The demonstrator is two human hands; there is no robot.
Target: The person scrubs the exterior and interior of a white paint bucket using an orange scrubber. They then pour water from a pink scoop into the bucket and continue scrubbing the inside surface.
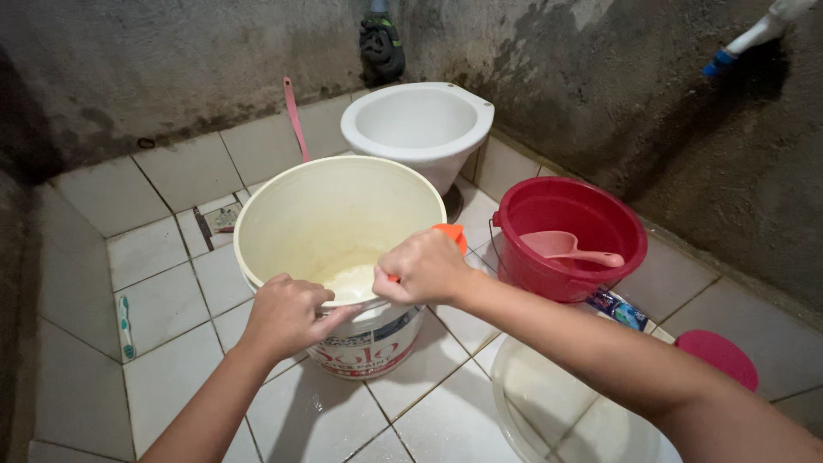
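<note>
Both hands at the near rim of a cream bucket on a tiled floor.

The left hand (287, 313) has its fingers curled over the near rim of the cream bucket (330, 227), thumb pressed outside against the wall, gripping it. The right hand (424, 267) is closed in a fist on an orange object (452, 235) (only its upper edge shows, so its kind cannot be told), held at the rim just right of the left hand. The bucket stands upright at centre, with a little pale water at its bottom. To its right, close by, a red bucket (570, 236) holds a pink dipper (570, 249). Farther off stands a white toilet bowl (420, 129). A clear plastic lid (549, 403) lies near right; a toothbrush (125, 326) lies on the tiles (154, 249) at left.
</note>
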